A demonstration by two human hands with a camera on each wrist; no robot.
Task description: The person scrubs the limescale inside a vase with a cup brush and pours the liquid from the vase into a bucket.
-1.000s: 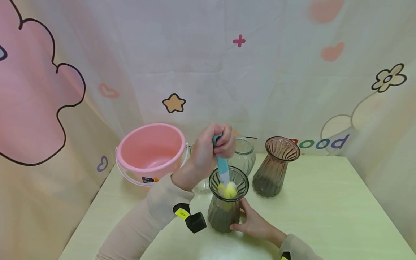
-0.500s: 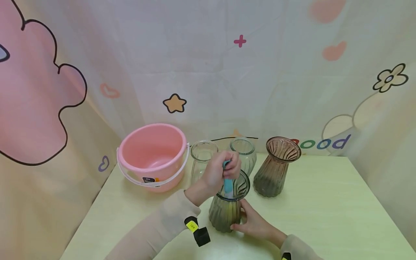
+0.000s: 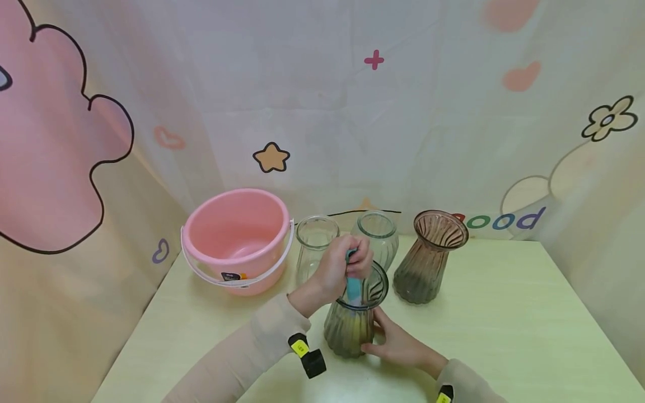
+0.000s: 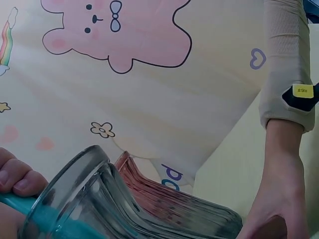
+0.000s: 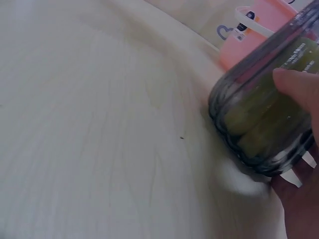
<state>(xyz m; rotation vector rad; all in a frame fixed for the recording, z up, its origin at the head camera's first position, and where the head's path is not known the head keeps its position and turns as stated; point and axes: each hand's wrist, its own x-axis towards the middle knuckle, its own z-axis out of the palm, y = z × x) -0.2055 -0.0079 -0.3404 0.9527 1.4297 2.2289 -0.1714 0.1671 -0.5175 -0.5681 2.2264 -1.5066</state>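
Deep in the vase now: the brush had gone down since a second earlier.

Then, the left hand [image 3: 339, 270] had gripped the teal-handled bottle brush [image 3: 353, 285] higher, its yellow sponge head showing at the mouth of the smoky ribbed glass vase [image 3: 351, 322]; by this moment the hand had dropped to the rim and only the handle showed, while the half-second before looked almost the same. The right hand [image 3: 398, 344] was wrapped round the vase's lower body, steadying it on the pale green table [image 3: 504, 336], near its front edge. Behind stood two clear glass vases [image 3: 314, 246], a brown fluted glass vase [image 3: 428, 260] and a pink plastic bucket [image 3: 237, 238]; open tabletop lay to the right and front left.
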